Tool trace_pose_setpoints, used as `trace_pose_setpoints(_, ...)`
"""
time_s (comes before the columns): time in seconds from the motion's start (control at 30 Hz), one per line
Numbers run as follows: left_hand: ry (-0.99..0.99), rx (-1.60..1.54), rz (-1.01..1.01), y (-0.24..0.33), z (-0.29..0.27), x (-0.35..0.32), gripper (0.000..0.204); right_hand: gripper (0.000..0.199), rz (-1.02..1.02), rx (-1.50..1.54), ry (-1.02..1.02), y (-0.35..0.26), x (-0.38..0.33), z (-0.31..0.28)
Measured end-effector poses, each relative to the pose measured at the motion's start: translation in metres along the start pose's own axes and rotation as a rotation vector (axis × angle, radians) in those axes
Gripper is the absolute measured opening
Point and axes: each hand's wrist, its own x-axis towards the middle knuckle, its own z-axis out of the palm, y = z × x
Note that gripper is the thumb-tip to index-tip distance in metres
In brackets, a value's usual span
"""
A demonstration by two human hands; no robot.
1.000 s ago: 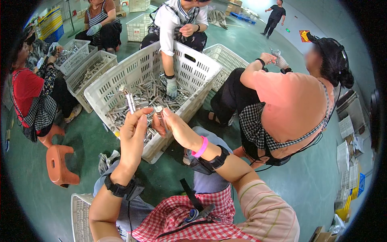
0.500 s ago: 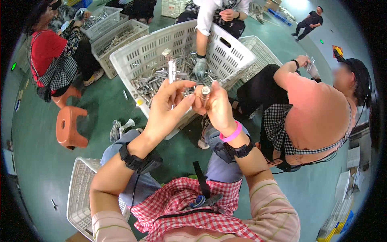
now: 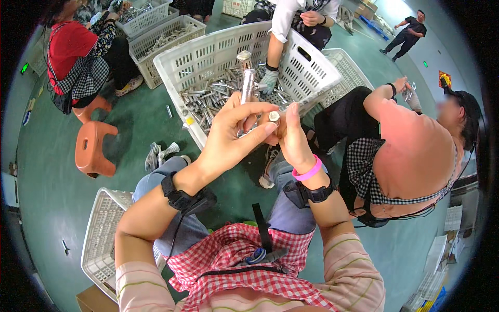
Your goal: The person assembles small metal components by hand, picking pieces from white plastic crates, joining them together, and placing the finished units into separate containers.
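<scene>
My left hand [image 3: 228, 130] is closed round a long silvery expansion bolt [image 3: 248, 86], which stands up above the fingers. Its thumb and forefinger reach to the hex head of a second bolt [image 3: 274, 117]. That second bolt is in my right hand [image 3: 296, 143], head turned up toward me; its shank is mostly hidden by fingers. Both hands meet over the near edge of a large white crate [image 3: 325, 67]. Loose metal bolts [image 3: 208, 99] are heaped inside it. A co-worker's gloved hand [image 3: 268, 80] dips into the heap from the far side.
An orange stool [image 3: 86, 143] stands at left, near a seated person in red [image 3: 75, 49]. Another person [image 3: 410, 156] sits close on my right. A white basket [image 3: 99, 234] is by my left leg. Grey gloves [image 3: 156, 156] lie on the floor. Someone stands [image 3: 413, 34] far right.
My left thumb and forefinger have come to the hex head of the bolt in my right hand. The whole view has shifted slightly. The standing person has changed arm pose.
</scene>
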Motion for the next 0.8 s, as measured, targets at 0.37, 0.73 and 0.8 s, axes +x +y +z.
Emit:
trace_pose_setpoints(0.37,-0.034,0.019,0.05,-0.005,-0.001,-0.001,0.023,0.065,-0.027,-0.099,-0.055,0.004,-0.002,-0.004)
trace_pose_setpoints(0.73,0.0,-0.055,0.136,0.005,0.0,-0.001,0.024,0.064,-0.232,-0.154,-0.065,0.008,-0.005,-0.003)
trace_pose_setpoints(0.8,0.002,-0.019,0.143,0.006,-0.002,0.0,0.025,0.063,-0.245,-0.155,-0.067,0.007,-0.003,-0.002)
